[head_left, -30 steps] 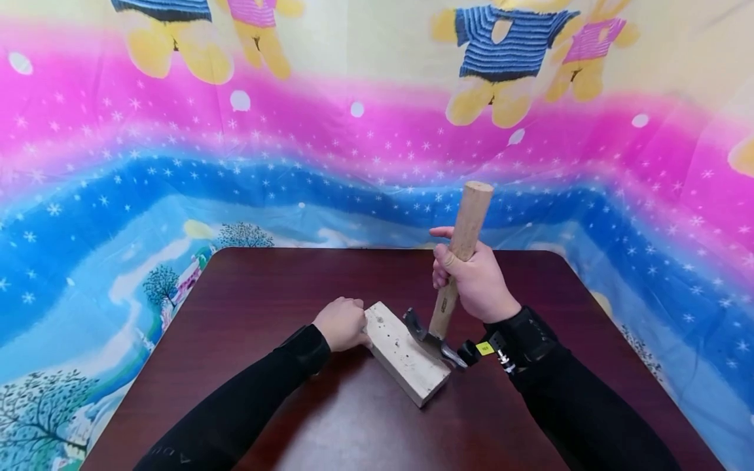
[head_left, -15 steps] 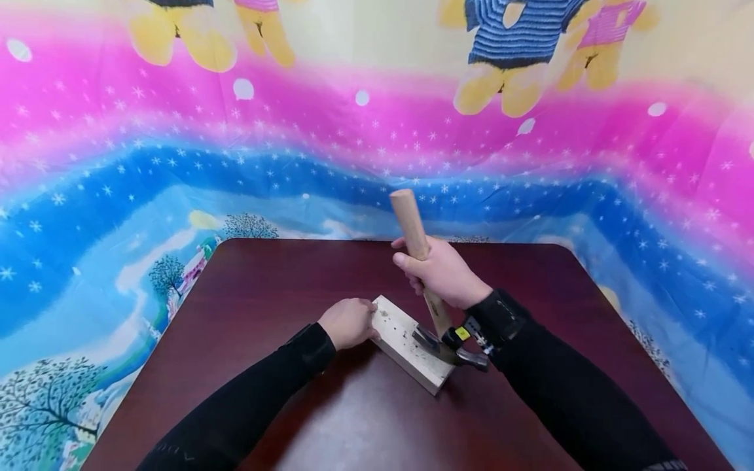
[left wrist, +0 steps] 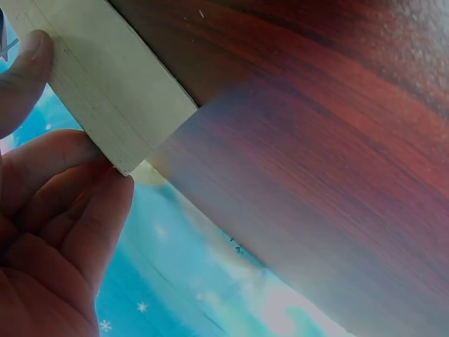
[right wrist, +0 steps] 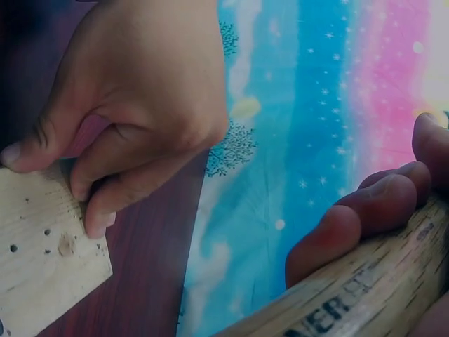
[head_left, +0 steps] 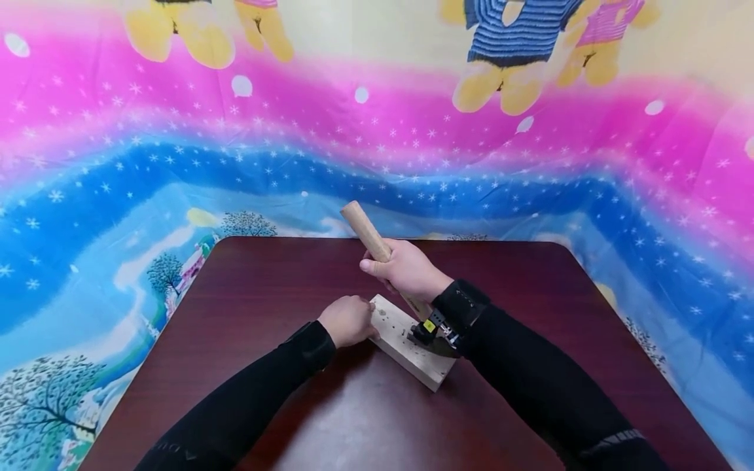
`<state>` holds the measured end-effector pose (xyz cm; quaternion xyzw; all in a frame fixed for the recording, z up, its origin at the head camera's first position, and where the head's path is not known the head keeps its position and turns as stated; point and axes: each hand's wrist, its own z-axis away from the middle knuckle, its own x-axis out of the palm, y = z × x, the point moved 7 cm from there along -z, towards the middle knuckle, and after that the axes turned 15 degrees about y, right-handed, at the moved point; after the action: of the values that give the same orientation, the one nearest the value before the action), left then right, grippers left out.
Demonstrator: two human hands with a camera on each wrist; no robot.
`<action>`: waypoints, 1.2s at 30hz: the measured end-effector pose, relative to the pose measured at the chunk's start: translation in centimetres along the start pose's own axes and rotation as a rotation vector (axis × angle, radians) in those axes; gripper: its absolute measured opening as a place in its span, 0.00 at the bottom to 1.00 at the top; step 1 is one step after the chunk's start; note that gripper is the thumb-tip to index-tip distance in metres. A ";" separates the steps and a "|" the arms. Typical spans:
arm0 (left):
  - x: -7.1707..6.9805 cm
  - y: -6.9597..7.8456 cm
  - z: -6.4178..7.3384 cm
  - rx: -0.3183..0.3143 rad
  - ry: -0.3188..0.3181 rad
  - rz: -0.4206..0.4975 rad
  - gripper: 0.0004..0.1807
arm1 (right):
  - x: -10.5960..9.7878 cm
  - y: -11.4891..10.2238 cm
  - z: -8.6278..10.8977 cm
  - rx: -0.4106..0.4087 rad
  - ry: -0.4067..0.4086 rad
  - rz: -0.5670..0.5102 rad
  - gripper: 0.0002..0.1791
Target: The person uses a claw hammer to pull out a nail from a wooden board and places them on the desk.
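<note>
My left hand point(head_left: 347, 322) grips the far left end of a pale wooden block point(head_left: 396, 327), which lies slantwise on the table. Its thumb and fingers pinch the block's edges point(left wrist: 112, 84) in the left wrist view. Small holes dot the top face. My right hand point(head_left: 412, 269) holds a claw hammer by its wooden handle point(head_left: 366, 227), the butt end pointing up and to the left. The hammer's dark head point(head_left: 444, 348) is down at the block's near end, mostly covered by the wrist camera and sleeve. Printed letters show on the handle in the right wrist view.
A dark red-brown table point(head_left: 283, 275) with rounded far corners carries the block. Behind it hangs a colourful cloth point(head_left: 330, 150) with snowflakes, trees and bears. A small black wrist camera point(head_left: 425, 329) sits over the hammer head.
The hammer handle has tipped from leaning right to leaning left, my right hand travelling left with it. My left hand keeps its hold on the block, which has barely shifted.
</note>
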<state>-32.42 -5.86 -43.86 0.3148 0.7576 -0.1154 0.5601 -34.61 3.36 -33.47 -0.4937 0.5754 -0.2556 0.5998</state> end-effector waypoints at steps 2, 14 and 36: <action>0.0 0.0 0.1 -0.003 -0.001 0.006 0.19 | 0.4 -0.1 0.0 0.021 -0.003 -0.010 0.12; -1.1 -0.3 0.4 0.050 0.054 -0.033 0.19 | 1.9 -1.1 -1.1 -0.038 0.050 0.074 0.15; -0.3 -0.1 0.4 0.062 0.023 -0.008 0.15 | 1.9 -0.8 -2.0 -0.015 0.154 0.031 0.14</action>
<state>-32.14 -6.19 -43.74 0.3304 0.7613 -0.1374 0.5407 -35.87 0.76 -33.31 -0.4681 0.6291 -0.2793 0.5542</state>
